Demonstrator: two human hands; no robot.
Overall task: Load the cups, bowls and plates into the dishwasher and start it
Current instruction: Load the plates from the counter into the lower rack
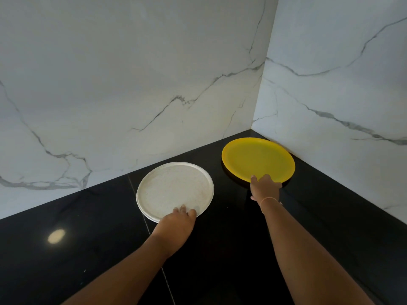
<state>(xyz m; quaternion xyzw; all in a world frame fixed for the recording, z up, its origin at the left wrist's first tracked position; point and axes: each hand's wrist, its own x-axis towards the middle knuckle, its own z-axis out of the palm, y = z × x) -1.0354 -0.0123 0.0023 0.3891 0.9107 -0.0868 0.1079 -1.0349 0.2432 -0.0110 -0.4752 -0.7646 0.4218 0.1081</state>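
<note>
Marble walls are cornering a black table (66,249). Left hand (176,225) is pinching the white plate (174,190) at six o'clock; right hand (265,187) is clasping the yellow plate (257,159) likewise. Both seem light, stiff, slippery-rimmed.

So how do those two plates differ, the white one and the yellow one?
The white plate is pale and speckled; the yellow plate is plain bright yellow. The white one sits nearer the person, held by the left hand; the yellow one sits by the wall corner, held by the right hand. Both are round, on the black counter.
</note>
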